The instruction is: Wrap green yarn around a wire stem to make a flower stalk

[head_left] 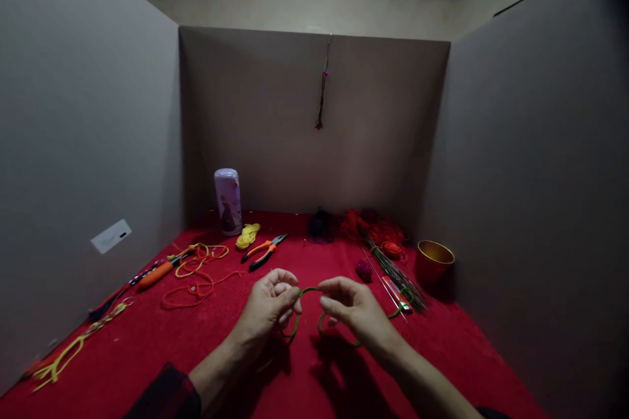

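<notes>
Left hand pinching green cord; right hand, fingertips slightly parted at it, hold unclear, should steady the near-side arch untwisted.

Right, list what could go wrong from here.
The green cord curves slackly between the left hand and right hand, so it might twist or tangle. More green cord lies by the stem bundle; if connected, a pull could snag there. The pliers lie just beyond the left hand and might get knocked.
</notes>
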`<state>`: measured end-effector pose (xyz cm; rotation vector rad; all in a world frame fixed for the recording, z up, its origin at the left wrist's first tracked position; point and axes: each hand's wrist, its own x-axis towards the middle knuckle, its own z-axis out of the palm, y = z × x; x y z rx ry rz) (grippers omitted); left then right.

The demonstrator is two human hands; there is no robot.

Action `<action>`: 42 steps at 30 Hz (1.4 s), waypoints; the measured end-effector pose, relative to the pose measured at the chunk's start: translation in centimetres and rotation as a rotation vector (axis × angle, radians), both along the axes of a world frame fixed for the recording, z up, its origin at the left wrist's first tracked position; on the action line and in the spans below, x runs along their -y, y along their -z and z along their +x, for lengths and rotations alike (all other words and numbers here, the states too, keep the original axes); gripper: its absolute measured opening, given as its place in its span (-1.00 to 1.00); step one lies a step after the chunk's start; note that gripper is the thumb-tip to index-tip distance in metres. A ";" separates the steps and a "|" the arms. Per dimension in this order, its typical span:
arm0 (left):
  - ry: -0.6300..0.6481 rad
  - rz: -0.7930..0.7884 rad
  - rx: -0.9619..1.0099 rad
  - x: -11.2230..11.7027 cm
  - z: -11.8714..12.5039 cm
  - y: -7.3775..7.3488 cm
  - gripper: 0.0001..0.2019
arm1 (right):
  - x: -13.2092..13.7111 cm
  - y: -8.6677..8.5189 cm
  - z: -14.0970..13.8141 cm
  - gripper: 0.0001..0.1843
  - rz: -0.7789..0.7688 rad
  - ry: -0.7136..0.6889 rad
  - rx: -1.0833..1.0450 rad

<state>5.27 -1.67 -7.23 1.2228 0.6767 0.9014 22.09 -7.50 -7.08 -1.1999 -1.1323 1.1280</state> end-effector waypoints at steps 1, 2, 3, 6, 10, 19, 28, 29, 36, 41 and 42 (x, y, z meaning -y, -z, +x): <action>0.007 -0.003 0.004 0.1 0.0 -0.1 -0.54 | -0.1 0.1 -0.8 -0.60 0.002 -0.021 -0.063; 0.015 -0.004 0.006 0.1 -0.1 -0.1 -0.53 | -0.1 0.3 -1.4 -0.59 0.007 -0.027 -0.117; 0.028 -0.007 0.007 0.1 -0.1 -0.1 -0.53 | -0.1 0.5 -1.9 -0.59 0.012 -0.027 -0.161; 0.060 -0.007 0.007 0.0 -0.3 0.1 -0.54 | 0.0 1.2 -2.6 -0.63 0.042 -0.005 -0.235; 0.080 0.003 -0.009 0.0 -0.2 0.4 -0.56 | -0.1 1.7 -2.9 -0.65 0.067 -0.021 -0.277; 0.132 -0.031 -0.017 0.3 0.2 0.5 -0.51 | 0.2 1.7 -3.8 -0.74 0.115 -0.100 -0.332; 0.181 -0.070 0.000 0.3 0.2 1.1 -0.51 | 0.2 2.5 -4.0 -0.81 0.245 0.080 -0.111; 0.196 -0.081 0.015 0.3 0.2 1.1 -0.51 | 0.2 2.5 -4.1 -0.80 0.259 0.083 -0.104; 0.120 -0.032 0.005 1.1 0.6 0.6 -0.62 | 0.3 2.8 -4.5 -0.71 0.300 0.113 0.009; -0.052 0.348 -0.260 1.5 0.1 0.1 -0.84 | 0.5 2.8 -3.9 -0.71 0.260 0.245 0.082; -0.062 0.460 -0.321 1.4 -0.1 0.1 -0.84 | 0.5 2.8 -3.7 -0.71 0.244 0.258 0.081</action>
